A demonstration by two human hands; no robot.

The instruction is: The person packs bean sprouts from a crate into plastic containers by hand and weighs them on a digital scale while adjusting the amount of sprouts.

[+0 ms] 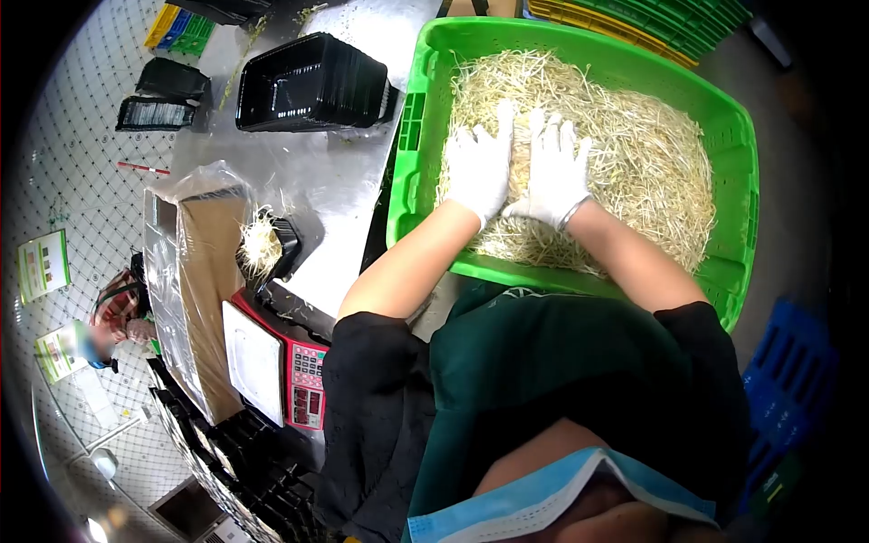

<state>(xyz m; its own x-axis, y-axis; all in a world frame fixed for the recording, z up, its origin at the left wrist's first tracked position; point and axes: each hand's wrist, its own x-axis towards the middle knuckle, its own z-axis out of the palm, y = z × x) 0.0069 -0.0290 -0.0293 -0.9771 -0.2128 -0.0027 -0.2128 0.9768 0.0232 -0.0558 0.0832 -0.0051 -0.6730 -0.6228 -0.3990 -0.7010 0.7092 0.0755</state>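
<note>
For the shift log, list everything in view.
Big crate: one, green, top centre
Bean sprouts: uncounted, pale, in crate
Metal table: one, silver, beside crate
Tray stack: one, black, on table
Filled tray: one, black, beside box
Wrapped box: one, brown, left
Scale: one, red and white, beside box
Dark pile: one, black, lower left
Far containers: unclear, black, upper left
Far crates: unclear, multicoloured, top left
Stacked crates: unclear, green and yellow, top right
Slatted plastic: unclear, blue, right
Posters: two, green and white, left
Other person: one, checked clothing, left
Mask: one, blue, bottom
Left hand: one, gloved white, on sprouts
Right hand: one, gloved white, on sprouts
</note>
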